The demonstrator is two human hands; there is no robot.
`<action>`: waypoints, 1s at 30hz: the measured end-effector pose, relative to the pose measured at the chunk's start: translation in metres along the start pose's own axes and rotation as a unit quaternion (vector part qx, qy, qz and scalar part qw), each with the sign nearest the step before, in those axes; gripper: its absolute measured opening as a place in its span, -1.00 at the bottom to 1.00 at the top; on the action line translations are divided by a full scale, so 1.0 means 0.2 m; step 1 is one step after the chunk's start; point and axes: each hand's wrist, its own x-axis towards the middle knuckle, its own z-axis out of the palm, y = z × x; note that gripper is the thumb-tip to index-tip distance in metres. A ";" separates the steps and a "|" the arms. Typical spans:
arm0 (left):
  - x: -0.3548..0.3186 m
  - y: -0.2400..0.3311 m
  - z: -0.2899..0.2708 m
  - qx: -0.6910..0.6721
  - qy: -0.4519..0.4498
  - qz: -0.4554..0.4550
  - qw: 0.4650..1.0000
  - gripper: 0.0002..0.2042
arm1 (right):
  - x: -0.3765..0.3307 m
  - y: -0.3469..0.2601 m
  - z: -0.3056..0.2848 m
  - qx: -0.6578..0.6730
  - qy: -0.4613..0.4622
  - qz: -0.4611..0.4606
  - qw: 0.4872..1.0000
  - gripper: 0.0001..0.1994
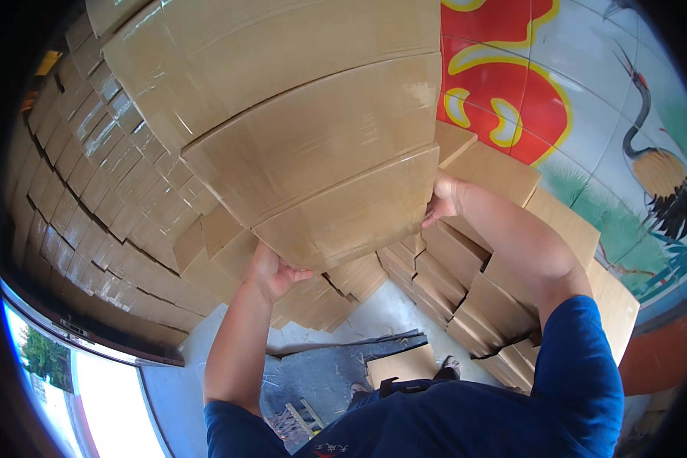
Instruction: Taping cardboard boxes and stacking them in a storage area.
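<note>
Before me rises a column of brown cardboard boxes: a lower box [351,206], a middle box [313,133] and an upper box [298,38], their faces flush and partly shiny with tape. My left hand [276,273] grips the lower left corner of the lower box, its fingers bent against the underside. At the right edge of that box, my right hand [441,200] is closed around its side, with some fingertips hidden behind the cardboard. Both arms are raised and spread apart. Whether the column rests on anything cannot be seen.
Many stacked cartons [107,175] form a wall at the left. Lower cartons [466,282] stand at the right, beside a painted tile wall [580,69]. Near my feet lie a dark mat [313,374] and a flat cardboard piece [404,365]. A bright opening [107,397] is at lower left.
</note>
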 end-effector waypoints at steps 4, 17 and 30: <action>0.02 0.00 -0.07 -0.002 -0.071 0.009 0.997 -0.35 | -0.09 0.01 0.07 0.004 0.023 0.017 1.000 -0.16; -0.02 0.01 -0.03 -0.015 -0.066 -0.038 0.997 -0.33 | -0.21 0.01 0.13 -0.021 0.026 0.013 0.999 -0.17; 0.03 0.04 -0.08 -0.024 -0.056 0.007 0.998 -0.32 | -0.05 -0.23 0.04 -0.093 -0.027 0.004 0.995 -0.25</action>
